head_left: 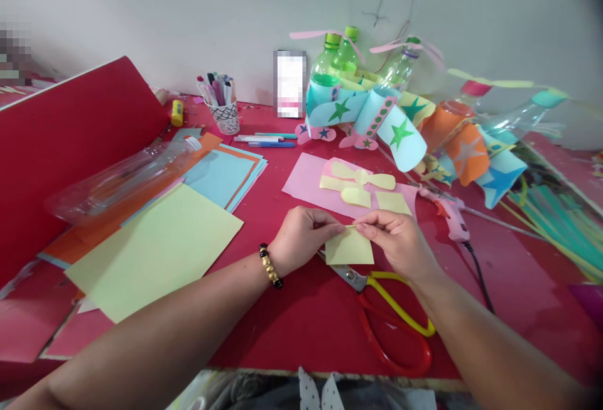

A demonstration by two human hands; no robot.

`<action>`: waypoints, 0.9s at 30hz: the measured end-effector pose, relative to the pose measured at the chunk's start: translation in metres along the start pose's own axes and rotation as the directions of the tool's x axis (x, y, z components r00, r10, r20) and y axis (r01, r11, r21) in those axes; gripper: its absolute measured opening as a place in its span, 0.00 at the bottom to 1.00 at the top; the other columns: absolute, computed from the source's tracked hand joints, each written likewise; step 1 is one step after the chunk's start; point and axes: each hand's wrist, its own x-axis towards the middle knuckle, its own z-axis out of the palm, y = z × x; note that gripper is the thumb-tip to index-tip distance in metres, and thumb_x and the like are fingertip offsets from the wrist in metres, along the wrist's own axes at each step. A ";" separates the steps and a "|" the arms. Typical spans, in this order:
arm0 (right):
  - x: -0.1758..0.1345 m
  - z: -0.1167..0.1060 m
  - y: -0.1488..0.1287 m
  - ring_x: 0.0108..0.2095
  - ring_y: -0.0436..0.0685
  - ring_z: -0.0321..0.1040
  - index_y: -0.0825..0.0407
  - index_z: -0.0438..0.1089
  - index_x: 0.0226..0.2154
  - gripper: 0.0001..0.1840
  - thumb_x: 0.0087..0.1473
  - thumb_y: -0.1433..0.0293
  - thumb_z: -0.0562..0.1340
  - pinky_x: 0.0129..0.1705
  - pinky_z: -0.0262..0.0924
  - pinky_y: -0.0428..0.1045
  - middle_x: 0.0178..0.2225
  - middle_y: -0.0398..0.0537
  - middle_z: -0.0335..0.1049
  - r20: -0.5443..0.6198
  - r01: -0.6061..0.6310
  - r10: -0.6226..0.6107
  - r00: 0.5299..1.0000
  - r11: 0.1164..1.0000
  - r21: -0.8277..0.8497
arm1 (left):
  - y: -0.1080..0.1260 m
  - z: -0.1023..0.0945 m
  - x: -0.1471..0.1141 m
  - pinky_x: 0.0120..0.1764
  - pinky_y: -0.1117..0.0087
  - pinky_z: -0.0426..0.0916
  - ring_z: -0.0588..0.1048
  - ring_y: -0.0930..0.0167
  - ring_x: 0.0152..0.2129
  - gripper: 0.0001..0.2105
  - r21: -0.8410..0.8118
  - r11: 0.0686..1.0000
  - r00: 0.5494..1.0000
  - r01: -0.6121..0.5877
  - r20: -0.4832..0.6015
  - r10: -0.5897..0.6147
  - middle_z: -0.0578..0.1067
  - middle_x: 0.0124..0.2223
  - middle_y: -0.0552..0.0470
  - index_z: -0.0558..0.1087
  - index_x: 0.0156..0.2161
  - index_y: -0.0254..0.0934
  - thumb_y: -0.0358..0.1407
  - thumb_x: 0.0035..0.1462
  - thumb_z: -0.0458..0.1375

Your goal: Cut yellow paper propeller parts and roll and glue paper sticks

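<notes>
A small piece of pale yellow paper (349, 249) is pinched at its top edge by both hands. My left hand (306, 234), with a beaded bracelet at the wrist, grips its upper left part. On the upper right, my right hand (393, 237) has thumb and fingers closed on the same edge. Under the paper lie scissors (396, 312) with one yellow and one red handle, their blades partly covered. Just beyond the hands, a pink sheet (301, 183) bears a yellow propeller cutout (362, 176) and several other yellow pieces.
Bottle airplanes (372, 108) stand along the wall. A pink glue gun (450, 212) with a black cord lies at right. At left are a clear plastic bottle (141, 168) and stacked coloured sheets (164, 253). A pen cup (225, 115), loose pens (266, 140) and a phone (289, 86) are behind.
</notes>
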 end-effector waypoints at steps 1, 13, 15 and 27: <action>0.000 0.000 0.000 0.27 0.52 0.68 0.53 0.74 0.30 0.09 0.51 0.64 0.63 0.31 0.64 0.47 0.26 0.45 0.74 0.002 0.007 -0.007 1.000 1.000 -0.009 | 0.001 0.000 0.000 0.25 0.76 0.65 0.73 0.72 0.23 0.14 0.007 1.000 1.000 -0.004 -0.002 0.004 0.77 0.28 0.49 0.77 0.32 0.33 0.44 0.52 0.57; 0.009 -0.006 0.014 0.25 0.50 0.62 0.54 0.73 0.28 0.08 0.49 0.65 0.64 0.29 0.57 0.46 0.23 0.43 0.68 -0.132 0.069 -0.063 0.989 0.997 0.042 | 0.001 -0.008 0.004 0.33 0.74 0.67 0.73 0.72 0.28 0.11 0.208 0.965 0.975 -0.162 -0.115 0.188 0.76 0.31 0.51 0.74 0.36 0.34 0.37 0.58 0.51; 0.013 -0.011 0.019 0.26 0.51 0.62 0.54 0.72 0.28 0.07 0.48 0.66 0.65 0.30 0.57 0.47 0.24 0.43 0.68 -0.245 0.093 -0.064 0.967 0.990 0.109 | 0.005 -0.009 0.001 0.37 0.74 0.67 0.73 0.72 0.31 0.09 0.272 0.932 0.929 -0.240 -0.215 0.302 0.76 0.36 0.50 0.72 0.38 0.35 0.36 0.58 0.52; 0.022 -0.013 0.025 0.23 0.49 0.61 0.52 0.73 0.28 0.07 0.44 0.67 0.67 0.26 0.56 0.46 0.22 0.40 0.67 -0.300 0.149 -0.054 0.952 0.942 0.302 | 0.013 0.059 -0.037 0.44 0.60 0.65 0.65 0.62 0.43 0.17 0.678 0.322 0.750 -0.660 0.572 0.332 0.70 0.46 0.47 0.70 0.46 0.39 0.43 0.52 0.59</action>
